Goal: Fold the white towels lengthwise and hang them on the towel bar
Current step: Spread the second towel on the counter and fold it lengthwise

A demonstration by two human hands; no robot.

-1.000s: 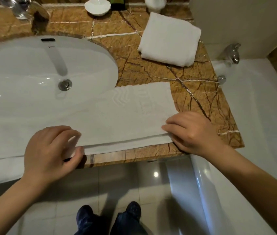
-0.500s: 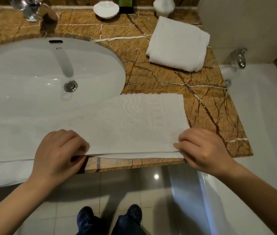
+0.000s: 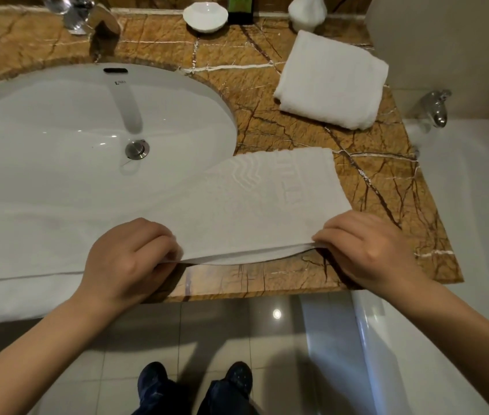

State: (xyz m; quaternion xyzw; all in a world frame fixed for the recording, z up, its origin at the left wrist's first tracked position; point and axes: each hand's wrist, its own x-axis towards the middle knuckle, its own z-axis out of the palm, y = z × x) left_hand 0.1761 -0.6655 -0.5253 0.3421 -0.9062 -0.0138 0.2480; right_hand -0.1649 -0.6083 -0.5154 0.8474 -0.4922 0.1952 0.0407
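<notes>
The left hand [image 3: 129, 259] and right hand [image 3: 366, 250] each pinch the near edge of the towel [image 3: 252, 205] lying across the counter [image 3: 387, 190] front and sink [image 3: 57, 115], so its lengthwise fold looks barely begun, while a second towel [image 3: 333, 79] waits folded behind and neither is hung.

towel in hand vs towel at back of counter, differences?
The held towel lies spread long and flat over the sink and counter; the back towel is a thick folded square. The left hand and right hand pinch the held towel's near edge; nothing touches the back towel. The held towel shows embossed waves; the back towel looks plain. Both are white.
</notes>
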